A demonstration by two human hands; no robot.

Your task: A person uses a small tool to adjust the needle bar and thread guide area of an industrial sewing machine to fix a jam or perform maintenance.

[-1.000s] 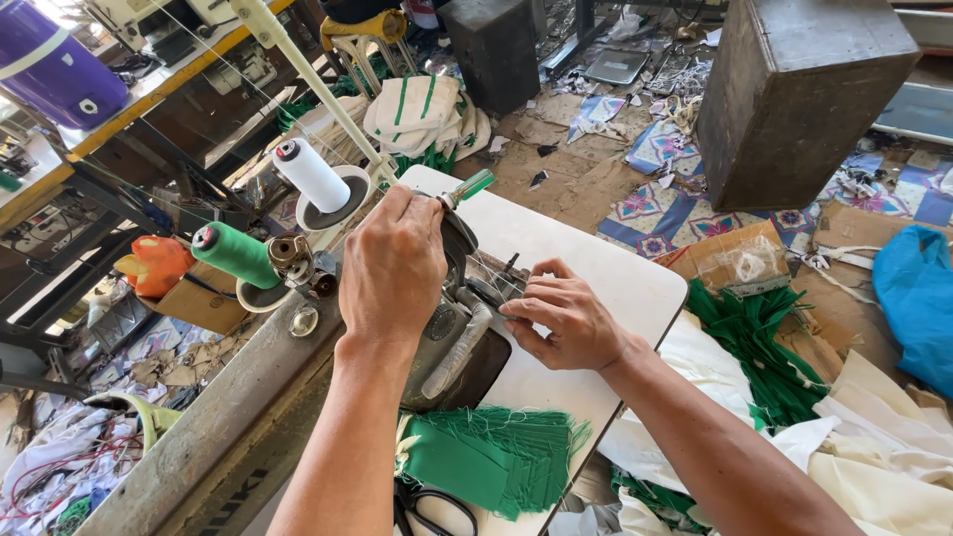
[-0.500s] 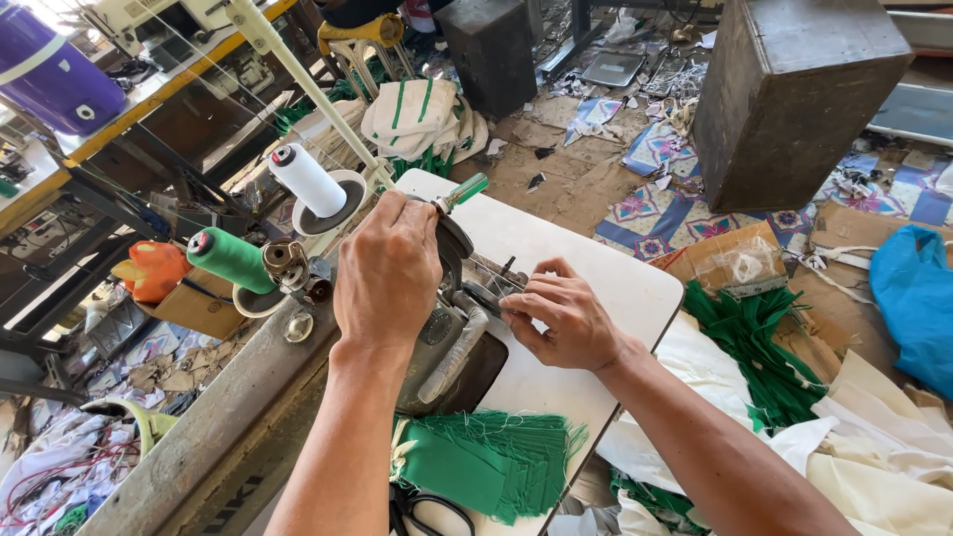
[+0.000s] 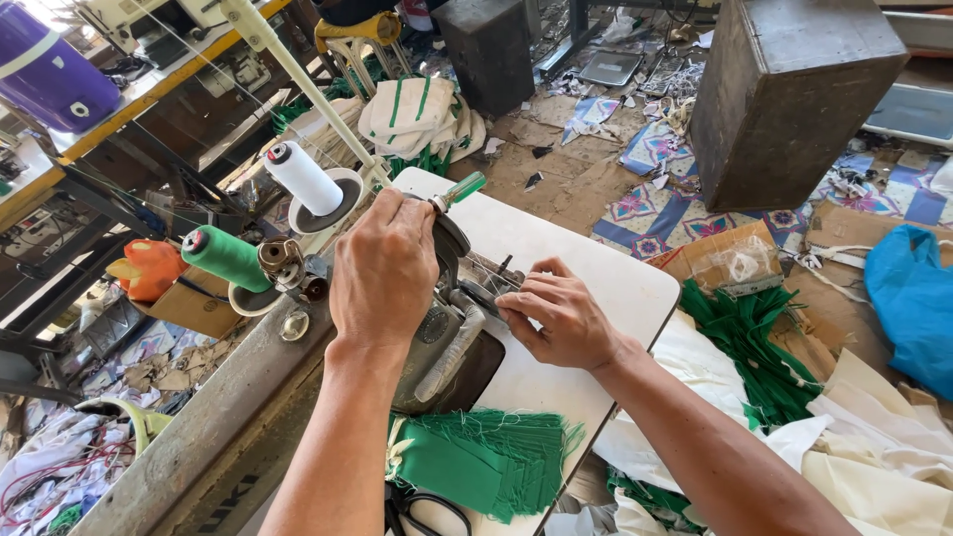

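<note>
The left hand (image 3: 385, 266) clasps the sewing machine (image 3: 442, 337) top, mid-bench (image 3: 596, 278). The right hand (image 3: 561, 318) pinches something at the needle, hidden. The machine looks heavy and rigid; the near green cloth (image 3: 476, 467) is soft.

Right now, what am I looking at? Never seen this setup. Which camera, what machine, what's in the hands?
One camera, worn on the person's head, looks down at both bare hands. The machine is a sewing machine on a white table.

The left hand rests on top of the machine. The right hand works with its fingertips beside the needle area; what they pinch is too small to tell.

A white thread cone and a green thread cone stand to the left. A stack of green fabric pieces lies near the table's front edge, with black-handled scissors beside it. More green and white cloth lies on the floor.
</note>
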